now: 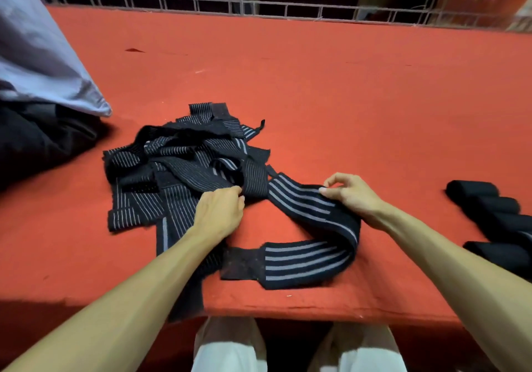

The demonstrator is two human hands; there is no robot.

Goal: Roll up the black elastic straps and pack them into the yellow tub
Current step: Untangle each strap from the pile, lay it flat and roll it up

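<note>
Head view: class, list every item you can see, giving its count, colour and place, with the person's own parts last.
table cover: one, red, across the whole scene.
strap pile: one tangled heap, number of straps unclear, black with grey stripes, left of centre.
pulled-out strap: one, black with broad grey stripes, looped near the front edge.
rolled straps: several, black, right edge.
pale cloth: one, grey-lilac, far left, above dark fabric.
railing: one, grey metal, behind the table.
legs: two, in white cloth, below the front edge.
left hand: grips into the strap pile.
right hand: pinches the pulled-out strap.
</note>
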